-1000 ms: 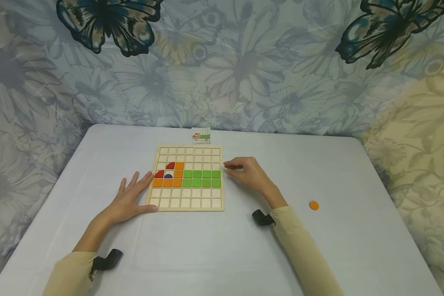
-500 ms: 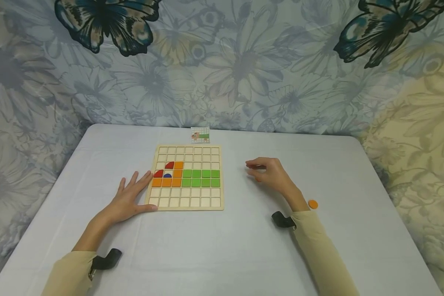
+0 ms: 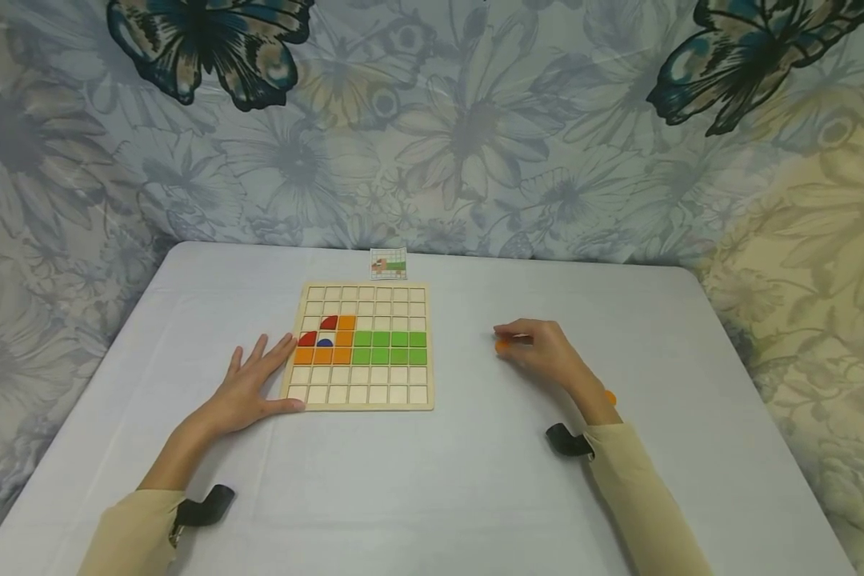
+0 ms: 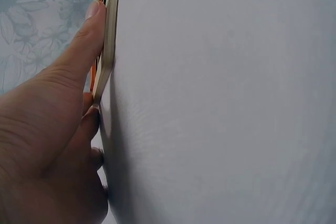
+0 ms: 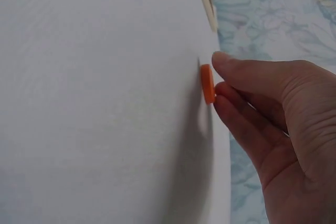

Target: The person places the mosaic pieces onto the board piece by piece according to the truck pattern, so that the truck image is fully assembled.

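My left hand (image 3: 248,392) lies spread at the left side of a wooden grid board (image 3: 392,396), fingertips and thumb at its edge. In the left wrist view, the thumb (image 4: 86,38) lies along the board's rim. Orange, green, red and blue pieces form a pattern in the board's cells. To the right of the board, my right hand (image 3: 547,348) is low over an orange disc (image 3: 502,346). In the right wrist view, thumb and fingertips are right at the disc (image 5: 207,84), which lies on the table, with the thumb apart from the fingers.
A second orange disc (image 3: 611,398) is partly covered by my right wrist. Behind the board, a small printed pattern card (image 3: 389,264) lies near the table's back edge. White cloth covers the table (image 3: 403,496); a floral curtain (image 3: 468,160) hangs behind it.
My right hand has moved right and away from the board's edge, down to the orange disc, which was hidden under it at first. The left hand has stayed in place.
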`<state>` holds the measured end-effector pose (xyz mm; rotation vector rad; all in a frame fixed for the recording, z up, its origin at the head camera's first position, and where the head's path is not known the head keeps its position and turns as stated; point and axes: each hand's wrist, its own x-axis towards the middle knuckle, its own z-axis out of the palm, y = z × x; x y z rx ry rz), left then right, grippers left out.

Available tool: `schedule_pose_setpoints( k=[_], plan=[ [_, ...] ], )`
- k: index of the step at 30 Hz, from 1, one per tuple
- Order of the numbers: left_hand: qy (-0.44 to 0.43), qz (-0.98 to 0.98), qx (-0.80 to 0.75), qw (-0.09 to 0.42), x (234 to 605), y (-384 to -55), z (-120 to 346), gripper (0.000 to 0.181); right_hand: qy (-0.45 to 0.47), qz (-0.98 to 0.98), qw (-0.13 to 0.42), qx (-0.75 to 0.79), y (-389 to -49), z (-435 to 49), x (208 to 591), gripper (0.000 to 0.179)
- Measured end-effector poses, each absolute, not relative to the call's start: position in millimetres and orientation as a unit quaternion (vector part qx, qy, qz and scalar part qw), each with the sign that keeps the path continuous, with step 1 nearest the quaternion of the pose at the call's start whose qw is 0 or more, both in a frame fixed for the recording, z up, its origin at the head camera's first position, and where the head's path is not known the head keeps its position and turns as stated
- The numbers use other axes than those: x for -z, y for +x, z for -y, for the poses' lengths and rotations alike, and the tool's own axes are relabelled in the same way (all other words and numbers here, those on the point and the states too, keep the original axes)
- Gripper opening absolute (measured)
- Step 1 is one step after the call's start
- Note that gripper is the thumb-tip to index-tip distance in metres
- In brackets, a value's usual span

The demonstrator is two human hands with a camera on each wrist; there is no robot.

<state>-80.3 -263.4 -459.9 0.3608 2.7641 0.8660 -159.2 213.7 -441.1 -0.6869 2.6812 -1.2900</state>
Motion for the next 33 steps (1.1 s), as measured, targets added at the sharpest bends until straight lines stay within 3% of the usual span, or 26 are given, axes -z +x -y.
schedule_pose_setpoints(
  k=[14,33],
  plan=[
    [0.125,-0.941,-0.294,0.111,459,-79,264,0.109,-0.251,-0.882,0.008,0.399,-155,-219,452,0.035],
    [0.12,-0.94,-0.3,0.114,456,-79,262,0.109,-0.27,-0.882,0.027,0.385,-161,-205,434,0.03]
  ],
)
